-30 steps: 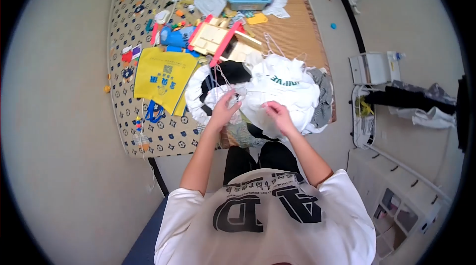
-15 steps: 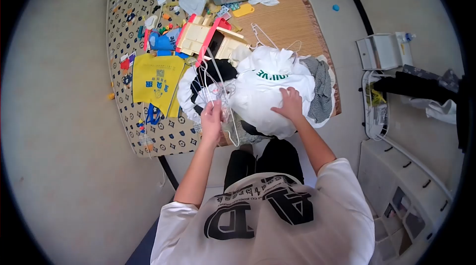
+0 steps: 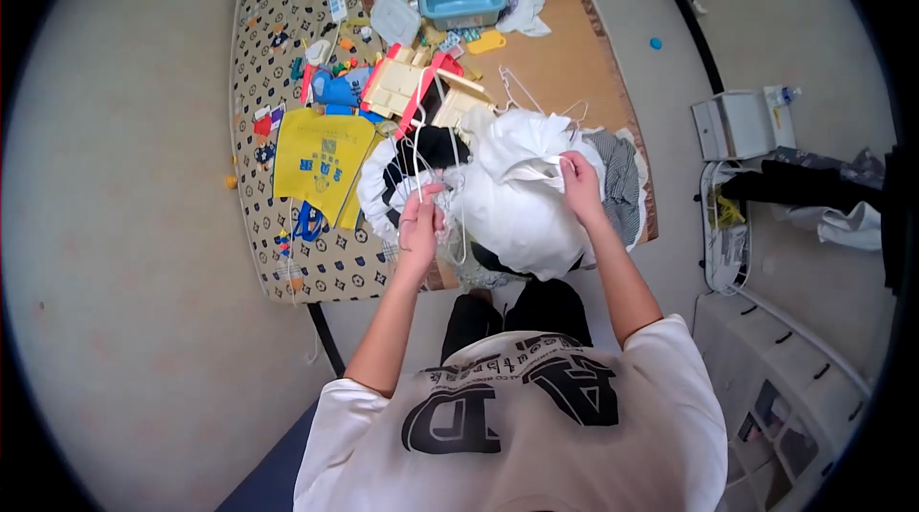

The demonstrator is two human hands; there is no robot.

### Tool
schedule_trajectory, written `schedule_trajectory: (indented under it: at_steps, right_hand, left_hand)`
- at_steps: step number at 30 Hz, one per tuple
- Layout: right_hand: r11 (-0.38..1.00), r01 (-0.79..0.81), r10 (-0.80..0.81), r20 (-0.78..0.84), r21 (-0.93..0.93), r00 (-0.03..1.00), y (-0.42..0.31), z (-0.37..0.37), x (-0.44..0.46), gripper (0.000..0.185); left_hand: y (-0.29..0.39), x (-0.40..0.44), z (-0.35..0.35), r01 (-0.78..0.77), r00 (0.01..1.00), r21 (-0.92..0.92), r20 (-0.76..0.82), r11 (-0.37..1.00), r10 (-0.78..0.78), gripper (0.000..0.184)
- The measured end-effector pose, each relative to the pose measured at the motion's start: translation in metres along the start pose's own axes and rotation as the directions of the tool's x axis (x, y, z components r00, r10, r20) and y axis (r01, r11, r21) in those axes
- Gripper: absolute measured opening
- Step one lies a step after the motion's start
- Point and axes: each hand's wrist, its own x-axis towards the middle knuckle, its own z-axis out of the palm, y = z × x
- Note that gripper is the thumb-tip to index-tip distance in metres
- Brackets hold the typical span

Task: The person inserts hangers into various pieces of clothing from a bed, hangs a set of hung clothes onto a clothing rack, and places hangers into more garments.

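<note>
My left hand (image 3: pixel 421 219) is closed around a white clothes hanger (image 3: pixel 418 153), held up over the left side of the clothes pile. My right hand (image 3: pixel 580 185) pinches a fold of a white shirt (image 3: pixel 526 196) that lies bunched on the pile; its green lettering is folded out of sight. Beneath and left of the shirt are black clothes (image 3: pixel 431 146) and other white clothes (image 3: pixel 377 189). A grey striped garment (image 3: pixel 620 172) lies to the right of the shirt. Another white hanger (image 3: pixel 517 89) rests behind the pile.
Behind the pile lie a cream and red toy house (image 3: pixel 407 89), a blue plastic bin (image 3: pixel 463 1) and its pale lid (image 3: pixel 395 18). A yellow bag (image 3: pixel 321 160) and scattered small toys cover the left side. A white rack (image 3: pixel 725 225) stands at right.
My right hand has gone from lying spread on the white shirt to pinching and lifting its fabric, and the green lettering has folded away. My left hand still holds the hanger.
</note>
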Motion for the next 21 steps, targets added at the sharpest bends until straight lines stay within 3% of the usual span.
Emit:
schedule_trajectory:
  at_steps: [1,4,6,8,9,10,12,15,16,19,21]
  right_hand:
    - [0.989,0.141,-0.139,-0.036,0.04,0.99,-0.03,-0.005,0.004,0.02]
    - [0.967,0.255,-0.255,0.123,0.019,0.959,-0.13,-0.024,0.01,0.02]
    - [0.952,0.305,-0.291,0.258,-0.016,0.921,-0.2,-0.032,0.001,0.02]
    - [0.923,0.38,-0.332,0.369,-0.062,0.868,-0.252,-0.034,-0.008,0.019]
    - [0.921,0.387,-0.368,0.421,0.042,0.829,-0.27,-0.033,-0.012,0.017]
    - [0.908,0.41,-0.405,0.424,0.084,0.81,-0.296,-0.033,-0.02,0.016]
    - [0.876,0.451,-0.478,0.426,0.169,0.768,-0.348,-0.04,-0.042,0.015]
    - [0.851,0.495,-0.52,0.403,0.173,0.753,-0.387,-0.062,-0.052,0.015]
    - [0.84,0.513,-0.539,0.392,0.177,0.746,-0.397,-0.07,-0.056,0.016]
    - [0.818,0.573,-0.547,0.367,0.045,0.752,-0.417,-0.088,-0.067,0.01]
    - [0.639,0.748,-0.672,0.341,-0.181,0.657,-0.418,-0.095,-0.063,0.012]
  left_hand:
    - [0.011,0.002,0.005,-0.057,0.998,0.031,0.026,0.998,0.057,0.031]
    - [0.067,-0.004,0.029,-0.201,0.975,0.114,0.118,0.973,0.188,0.026]
    - [0.072,0.01,0.046,-0.316,0.936,0.011,0.17,0.949,0.31,0.035]
    - [0.123,0.004,0.066,-0.558,0.829,0.225,0.187,0.799,0.526,0.047]
    - [0.143,0.006,0.072,-0.709,0.702,0.284,0.2,0.645,0.684,0.055]
    - [0.151,0.012,0.078,-0.758,0.621,0.394,0.19,0.521,0.76,0.058]
    - [0.166,0.018,0.081,-0.77,0.63,0.285,0.198,0.571,0.751,0.055]
    - [0.193,0.001,0.066,-0.589,0.806,0.297,0.28,0.752,0.521,0.04]
    - [0.192,0.003,0.06,-0.589,0.807,0.33,0.276,0.738,0.521,0.035]
    - [0.197,0.006,0.032,-0.547,0.837,0.455,0.265,0.703,0.479,0.017]
    - [0.193,0.018,0.008,-0.608,0.784,0.369,0.143,0.703,0.604,0.018]
